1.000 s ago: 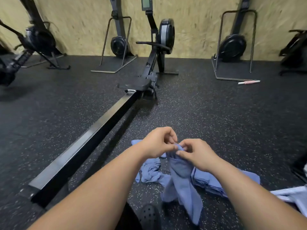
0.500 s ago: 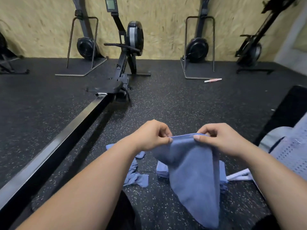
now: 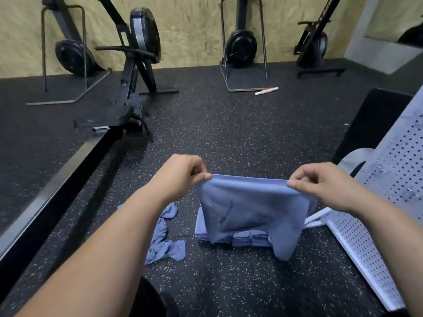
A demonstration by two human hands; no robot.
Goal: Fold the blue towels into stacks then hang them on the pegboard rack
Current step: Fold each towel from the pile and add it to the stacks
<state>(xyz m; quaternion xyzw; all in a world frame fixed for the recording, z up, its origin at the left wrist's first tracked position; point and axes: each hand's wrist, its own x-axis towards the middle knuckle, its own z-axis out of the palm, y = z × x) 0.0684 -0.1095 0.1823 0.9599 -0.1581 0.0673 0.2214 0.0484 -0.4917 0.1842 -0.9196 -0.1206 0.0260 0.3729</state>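
1. Left hand (image 3: pixel 180 177) and right hand (image 3: pixel 320 184) are pinching the top corners of a blue towel (image 3: pixel 249 213), fingers curled.
2. The towel is hanging above the folded stack (image 3: pixel 201 227) on the floor (image 3: pixel 229 133).

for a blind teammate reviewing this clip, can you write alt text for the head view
A left hand and right hand pinch the top edge of a blue towel, holding it spread above a black floor. Behind it lies a folded stack, with a crumpled towel to the left and a white pegboard rack to the right. A rower stands beyond.
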